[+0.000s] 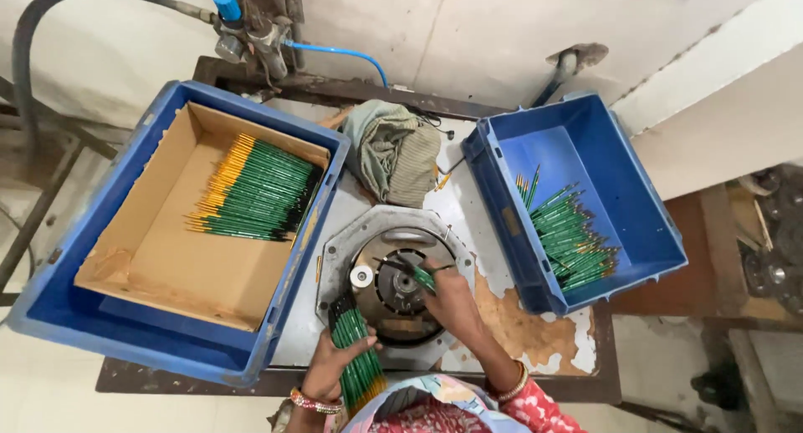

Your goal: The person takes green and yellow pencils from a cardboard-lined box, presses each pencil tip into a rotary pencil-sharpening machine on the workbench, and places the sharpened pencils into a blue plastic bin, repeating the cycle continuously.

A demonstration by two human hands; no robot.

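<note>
My left hand (330,368) grips a bundle of green pencils (357,353) held upright-ish near the front edge of the table. My right hand (452,303) pinches a single green pencil (421,276) and holds its end over the round metal machine head (397,286) set in an octagonal grey plate (335,253). A cardboard-lined blue crate (125,316) on the left holds a neat stack of green pencils with yellow ends (255,190). A second blue crate (636,232) on the right holds a loose heap of green pencils (577,236).
A crumpled greenish cloth (393,148) lies behind the machine. An air fitting with a blue hose (335,52) and a black hose (50,15) sits at the back wall. The worktable's surface (535,333) is peeling and rusty. Metal parts (774,266) lie at the far right.
</note>
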